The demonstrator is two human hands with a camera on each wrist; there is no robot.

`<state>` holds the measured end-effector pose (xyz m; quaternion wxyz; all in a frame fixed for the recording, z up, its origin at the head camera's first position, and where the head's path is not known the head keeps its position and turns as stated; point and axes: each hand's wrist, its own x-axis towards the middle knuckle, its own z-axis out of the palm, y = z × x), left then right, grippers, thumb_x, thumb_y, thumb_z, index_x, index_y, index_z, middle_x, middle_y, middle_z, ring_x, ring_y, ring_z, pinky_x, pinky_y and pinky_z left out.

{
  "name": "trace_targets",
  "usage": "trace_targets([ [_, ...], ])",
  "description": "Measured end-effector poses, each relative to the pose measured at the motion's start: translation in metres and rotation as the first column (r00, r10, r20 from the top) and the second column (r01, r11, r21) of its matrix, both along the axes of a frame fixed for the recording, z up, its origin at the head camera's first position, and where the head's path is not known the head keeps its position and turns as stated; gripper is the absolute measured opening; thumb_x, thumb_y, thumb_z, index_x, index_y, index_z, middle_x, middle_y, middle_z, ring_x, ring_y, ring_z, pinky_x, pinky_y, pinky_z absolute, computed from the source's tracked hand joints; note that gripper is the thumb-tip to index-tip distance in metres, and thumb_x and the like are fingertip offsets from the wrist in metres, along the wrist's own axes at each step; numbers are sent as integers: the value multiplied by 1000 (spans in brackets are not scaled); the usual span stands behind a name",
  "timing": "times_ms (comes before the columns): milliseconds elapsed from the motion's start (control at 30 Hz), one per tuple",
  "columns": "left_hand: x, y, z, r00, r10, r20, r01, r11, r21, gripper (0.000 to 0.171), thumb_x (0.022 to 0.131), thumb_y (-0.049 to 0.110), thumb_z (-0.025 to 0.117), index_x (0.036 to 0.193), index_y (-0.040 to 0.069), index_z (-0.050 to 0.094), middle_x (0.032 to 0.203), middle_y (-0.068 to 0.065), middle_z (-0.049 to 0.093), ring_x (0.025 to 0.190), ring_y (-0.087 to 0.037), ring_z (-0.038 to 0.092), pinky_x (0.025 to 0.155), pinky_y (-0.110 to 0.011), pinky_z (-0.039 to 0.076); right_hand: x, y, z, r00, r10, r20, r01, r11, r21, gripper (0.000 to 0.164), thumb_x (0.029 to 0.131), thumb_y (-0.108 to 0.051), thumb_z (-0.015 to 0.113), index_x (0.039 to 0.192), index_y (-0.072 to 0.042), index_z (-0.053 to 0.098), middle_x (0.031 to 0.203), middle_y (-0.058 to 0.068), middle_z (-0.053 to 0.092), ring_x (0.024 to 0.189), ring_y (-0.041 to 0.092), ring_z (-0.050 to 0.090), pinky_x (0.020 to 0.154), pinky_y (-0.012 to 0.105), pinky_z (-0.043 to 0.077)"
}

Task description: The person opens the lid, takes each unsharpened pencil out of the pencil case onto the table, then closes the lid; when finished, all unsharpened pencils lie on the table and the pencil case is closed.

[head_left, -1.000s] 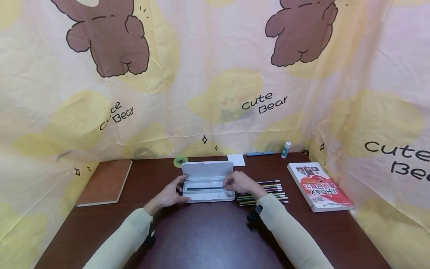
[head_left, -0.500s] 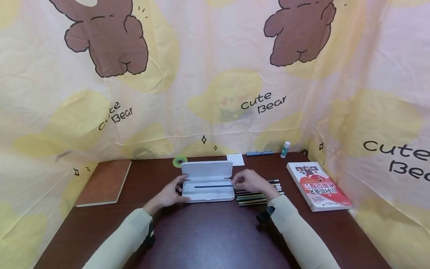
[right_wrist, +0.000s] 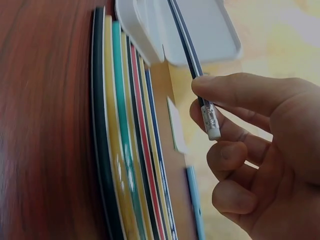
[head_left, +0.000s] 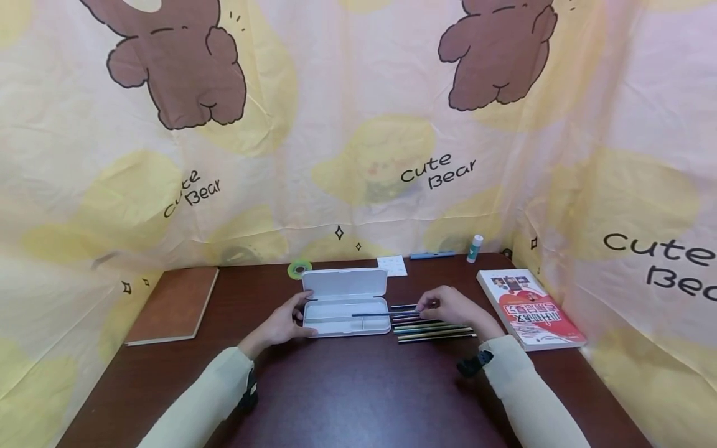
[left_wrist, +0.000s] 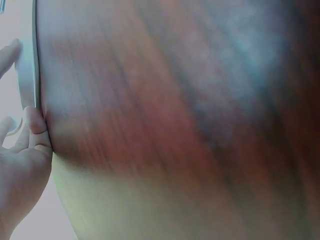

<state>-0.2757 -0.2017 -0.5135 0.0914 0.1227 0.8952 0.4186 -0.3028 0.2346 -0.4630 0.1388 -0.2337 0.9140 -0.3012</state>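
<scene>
A white pencil case [head_left: 334,333] lies on the dark table with its lid [head_left: 344,283] raised at the back. My left hand [head_left: 282,323] holds the case's left end, thumb on the front edge and fingers further back. In the right wrist view, my right hand [right_wrist: 280,125] pinches a dark striped pencil [right_wrist: 186,42] between thumb and fingers, close to its white eraser. The pencil's other end reaches over the right part of the case. Below the right hand, several pencils [head_left: 434,336] of different colours lie side by side, just right of the case.
Behind the case are a green tape roll [head_left: 299,269], a white paper [head_left: 394,266], a blue pen [head_left: 432,255] and a glue stick [head_left: 474,249]. A brown notebook [head_left: 173,305] lies at left, a red-and-white book [head_left: 532,311] at right. A printed curtain [head_left: 347,155] hangs behind.
My right hand has moved rightward from over the case to above the row of pencils, drawing the dark pencil along with it. The left hand stays on the case.
</scene>
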Motion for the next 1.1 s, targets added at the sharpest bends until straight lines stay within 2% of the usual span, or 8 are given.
trace_targets([
  [300, 0, 0, 2, 1000, 1, 8, -1, 1000, 9, 98, 73, 33, 90, 153, 23, 35, 142, -9, 53, 98, -20, 54, 74, -29, 46, 10, 44, -3, 999, -40, -12, 40, 999, 30, 10, 92, -23, 73, 101, -22, 77, 98, -10, 73, 92, 16, 60, 87, 39, 49],
  [400, -1, -1, 2, 1000, 3, 9, -3, 1000, 9, 98, 73, 33, 90, 153, 23, 35, 142, -9, 54, 98, -20, 54, 75, -29, 46, 15, 56, -5, 999, -53, -13, 53, 998, 45, 10, 92, -24, 72, 101, -23, 76, 98, -10, 72, 90, 15, 59, 81, 35, 49],
  [567, -2, -2, -2, 1000, 13, 12, -12, 1000, -18, 99, 72, 37, 90, 153, 27, 35, 141, -6, 54, 100, -18, 54, 77, -29, 46, 24, 73, -8, 996, -70, 48, 69, 997, 22, 11, 93, -24, 72, 102, -19, 76, 95, -6, 72, 85, 17, 58, 73, 30, 47],
  [867, -1, 0, 1, 1000, 15, 21, -15, 1000, 4, 98, 73, 33, 90, 153, 24, 35, 142, -8, 53, 100, -20, 54, 77, -30, 46, 34, 94, -17, 994, -54, 92, 55, 998, -9, 10, 91, -23, 73, 100, -19, 77, 95, -3, 74, 85, 16, 61, 77, 30, 48],
  [1100, 0, 1, 2, 1000, 11, 18, -11, 1000, 3, 97, 73, 32, 90, 153, 24, 35, 142, -9, 53, 99, -20, 54, 76, -30, 46, 38, 97, -19, 993, -53, 102, 54, 999, -1, 8, 90, -21, 74, 97, -19, 78, 94, -3, 75, 86, 18, 59, 76, 29, 46],
])
